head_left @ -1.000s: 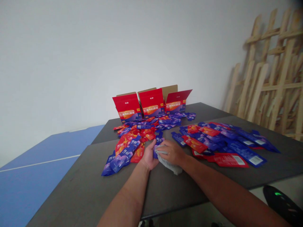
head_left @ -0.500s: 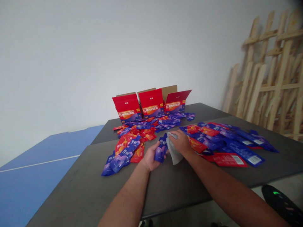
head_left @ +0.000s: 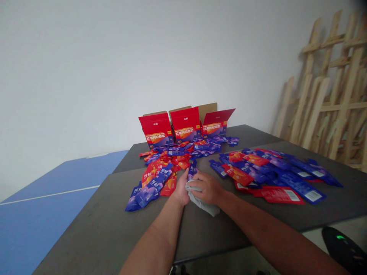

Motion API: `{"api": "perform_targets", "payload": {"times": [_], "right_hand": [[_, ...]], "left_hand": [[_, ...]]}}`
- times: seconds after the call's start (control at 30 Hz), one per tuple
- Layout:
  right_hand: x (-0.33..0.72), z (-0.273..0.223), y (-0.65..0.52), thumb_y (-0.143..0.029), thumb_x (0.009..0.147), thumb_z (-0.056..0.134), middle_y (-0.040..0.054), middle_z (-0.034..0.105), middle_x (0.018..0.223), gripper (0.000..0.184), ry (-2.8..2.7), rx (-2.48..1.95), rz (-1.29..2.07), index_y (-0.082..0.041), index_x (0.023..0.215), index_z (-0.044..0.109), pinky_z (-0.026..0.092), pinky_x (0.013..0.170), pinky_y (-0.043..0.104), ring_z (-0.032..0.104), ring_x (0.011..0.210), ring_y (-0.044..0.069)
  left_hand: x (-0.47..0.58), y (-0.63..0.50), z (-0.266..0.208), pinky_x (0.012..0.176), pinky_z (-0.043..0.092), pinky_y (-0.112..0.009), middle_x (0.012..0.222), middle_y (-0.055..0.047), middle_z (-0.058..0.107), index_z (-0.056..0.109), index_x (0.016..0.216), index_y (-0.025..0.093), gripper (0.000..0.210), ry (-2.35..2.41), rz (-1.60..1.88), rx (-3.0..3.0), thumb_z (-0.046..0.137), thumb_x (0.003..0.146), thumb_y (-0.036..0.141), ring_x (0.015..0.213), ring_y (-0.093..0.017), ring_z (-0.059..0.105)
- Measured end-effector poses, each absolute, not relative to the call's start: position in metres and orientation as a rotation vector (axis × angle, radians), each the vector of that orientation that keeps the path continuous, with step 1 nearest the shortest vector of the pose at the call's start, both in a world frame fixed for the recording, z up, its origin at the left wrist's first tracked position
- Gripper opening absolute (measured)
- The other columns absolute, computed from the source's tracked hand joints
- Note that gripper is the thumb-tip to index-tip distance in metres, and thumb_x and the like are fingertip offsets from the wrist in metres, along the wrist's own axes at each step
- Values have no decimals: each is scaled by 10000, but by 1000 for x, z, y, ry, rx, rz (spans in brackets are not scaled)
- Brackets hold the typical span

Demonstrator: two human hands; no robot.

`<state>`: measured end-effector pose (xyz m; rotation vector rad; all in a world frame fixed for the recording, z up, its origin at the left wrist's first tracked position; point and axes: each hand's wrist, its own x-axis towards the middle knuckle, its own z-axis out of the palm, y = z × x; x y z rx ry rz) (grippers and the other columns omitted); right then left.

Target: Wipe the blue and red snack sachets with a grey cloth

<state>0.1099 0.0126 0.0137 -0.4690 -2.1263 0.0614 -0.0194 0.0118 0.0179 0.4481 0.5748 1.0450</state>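
Upright in my left hand point(head_left: 181, 188) is a blue-purple drink pouch point(head_left: 192, 170), gripped along its side. My right hand point(head_left: 208, 187) clutches a grey cloth point(head_left: 202, 202) and presses it against the pouch's lower part, which is covered from sight. To the left of my hands, several red and blue pouches point(head_left: 153, 186) overlap on the dark table point(head_left: 212, 236). A larger heap of red and blue pouches point(head_left: 258, 168) spreads out to the right of my right hand.
Three open red boxes point(head_left: 187, 124) stand in a row at the back, with more scattered pouches point(head_left: 183, 149) in front of them. A blue table with a white line point(head_left: 71, 187) adjoins on the left. Wooden frames point(head_left: 329, 91) lean on the wall at right.
My right hand has brought the cloth left and down over the pouch, covering its lower part. The pouch has turned and sits a little further left in my left hand.
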Motion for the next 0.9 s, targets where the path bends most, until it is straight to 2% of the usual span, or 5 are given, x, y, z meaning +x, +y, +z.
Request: {"api": "perform_targets", "payload": {"times": [0.2,0.43,0.7,0.8,0.9], "right_hand": [[120,13,28,-231,837,561,56,609,875,176,-1952,-688,162,-211,971,674,502,762,337,587,833,200],[131,10,48,-286,845,548,61,613,872,161,-1751,-885,156,-203,929,659,502,783,346,591,849,198],[142,10,63,-344,834,538,68,636,871,202,-1582,-1053,169,-192,874,665,477,815,360,593,874,216],[146,8,69,-347,832,539,72,637,864,208,-1547,-1092,167,-188,878,664,474,809,374,590,858,221],[148,9,71,-342,826,553,77,641,857,198,-1528,-1108,182,-184,872,663,476,800,385,590,848,228]], "left_hand": [[-6,5,19,634,471,-260,689,-46,652,625,835,137,292,682,1036,540,601,800,426,663,-169,630],[-3,5,14,412,297,-179,566,48,487,549,763,175,349,752,1043,716,655,740,506,463,-71,443],[-14,5,18,368,242,-165,643,11,499,558,876,172,309,586,874,635,601,796,467,522,-88,459],[-20,4,22,378,276,-178,687,-32,543,585,909,146,290,497,848,548,553,819,420,544,-103,478],[-24,5,25,399,330,-193,856,-98,618,610,1004,115,313,420,962,478,526,816,351,582,-110,509]]}}
